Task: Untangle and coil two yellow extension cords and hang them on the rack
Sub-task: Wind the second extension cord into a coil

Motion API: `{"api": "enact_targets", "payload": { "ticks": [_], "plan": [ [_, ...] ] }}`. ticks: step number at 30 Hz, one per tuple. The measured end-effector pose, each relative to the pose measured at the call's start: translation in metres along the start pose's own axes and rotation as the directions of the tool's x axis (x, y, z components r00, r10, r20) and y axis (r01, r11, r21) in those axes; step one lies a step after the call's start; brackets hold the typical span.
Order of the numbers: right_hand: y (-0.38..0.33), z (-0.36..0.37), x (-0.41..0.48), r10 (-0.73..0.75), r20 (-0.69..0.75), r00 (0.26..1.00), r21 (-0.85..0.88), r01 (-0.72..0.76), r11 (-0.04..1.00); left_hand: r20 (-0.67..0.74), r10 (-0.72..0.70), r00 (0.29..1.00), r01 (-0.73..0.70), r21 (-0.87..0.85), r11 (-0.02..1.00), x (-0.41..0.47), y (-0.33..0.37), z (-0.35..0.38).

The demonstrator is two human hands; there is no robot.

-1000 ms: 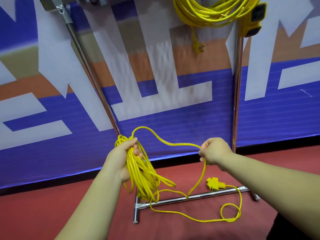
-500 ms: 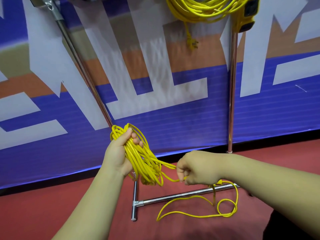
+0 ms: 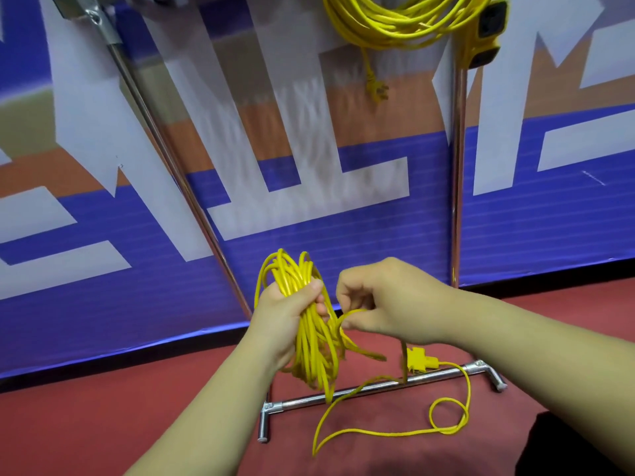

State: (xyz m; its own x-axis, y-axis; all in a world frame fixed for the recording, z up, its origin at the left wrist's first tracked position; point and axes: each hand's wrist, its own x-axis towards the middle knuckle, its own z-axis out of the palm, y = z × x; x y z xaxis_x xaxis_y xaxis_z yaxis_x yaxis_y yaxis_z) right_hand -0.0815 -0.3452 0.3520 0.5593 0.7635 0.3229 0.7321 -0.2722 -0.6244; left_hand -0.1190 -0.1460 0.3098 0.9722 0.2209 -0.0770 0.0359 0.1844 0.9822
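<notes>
Laying each loop into the extension cord coil [image 3: 312, 355] our left hand [image 3: 281, 314] clamps before the rack [image 3: 457, 201], we want our right hand [image 3: 395, 304] fingers [image 3: 360, 322] pinching the strand lightly — equal loops, no twist.

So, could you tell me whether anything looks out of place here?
Only the loose cord tail: it trails in loops on the floor, crossing the rack's base bar, not yet gathered into the coil the left hand holds. The other cord hangs coiled above.

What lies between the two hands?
Head view: one yellow strand, pinched by the right hand, leads into the coil held by the left hand.
</notes>
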Motion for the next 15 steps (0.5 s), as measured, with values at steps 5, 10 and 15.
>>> {"api": "enact_targets", "payload": {
  "ticks": [5, 10, 15],
  "plan": [
    [0.006, -0.013, 0.000, 0.082, -0.056, 0.995, 0.224, -0.067, 0.972, 0.130, -0.094, 0.987, 0.095, -0.001, 0.996, -0.010, 0.001, 0.016],
    [0.016, -0.023, 0.002, 0.142, -0.089, 0.986, 0.369, -0.100, 0.924, 0.280, -0.134, 0.951, 0.170, -0.107, 0.980, -0.016, -0.003, 0.025],
    [0.023, -0.022, 0.003, 0.185, -0.088, 0.979, 0.423, -0.131, 0.897, 0.344, -0.157, 0.926, 0.210, -0.122, 0.970, -0.018, -0.005, 0.030]
  ]
}}
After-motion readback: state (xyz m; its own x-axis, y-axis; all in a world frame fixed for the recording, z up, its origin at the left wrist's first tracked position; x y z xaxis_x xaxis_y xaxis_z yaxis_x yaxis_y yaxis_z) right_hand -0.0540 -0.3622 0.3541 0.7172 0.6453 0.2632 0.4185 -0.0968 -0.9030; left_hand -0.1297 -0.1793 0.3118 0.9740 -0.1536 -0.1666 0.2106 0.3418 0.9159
